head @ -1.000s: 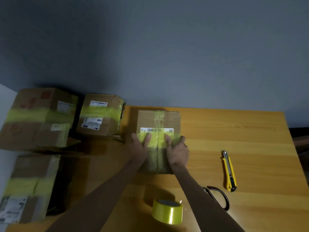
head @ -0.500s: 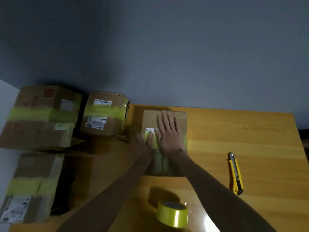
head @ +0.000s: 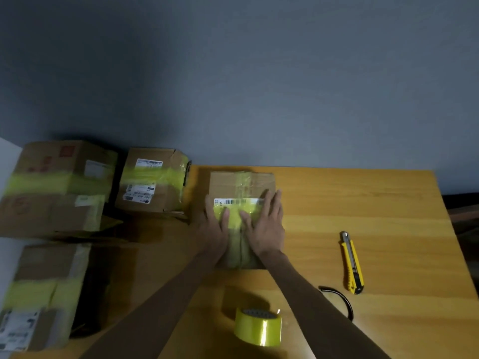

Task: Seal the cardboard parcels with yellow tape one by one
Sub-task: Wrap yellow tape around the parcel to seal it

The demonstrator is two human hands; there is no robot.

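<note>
A small cardboard parcel [head: 233,183] lies on the wooden table [head: 363,203], with a white barcode label and a strip of yellow tape [head: 234,216] across its top. My left hand [head: 213,229] lies flat on the parcel's left side, fingers straight over the tape. On the right side my right hand [head: 267,226] presses down with its fingers spread. A roll of yellow tape [head: 258,327] stands on the table near the front edge, below my arms.
Three taped parcels sit at the left: a large one [head: 59,187], a middle one [head: 153,180] and a near one [head: 41,294]. A yellow utility knife [head: 351,263] lies to the right, with black scissors handles [head: 339,301] beside my right forearm.
My right hand has slid from the parcel's middle back to its right side. My left hand stays on the left side. The barcode label shows again.
</note>
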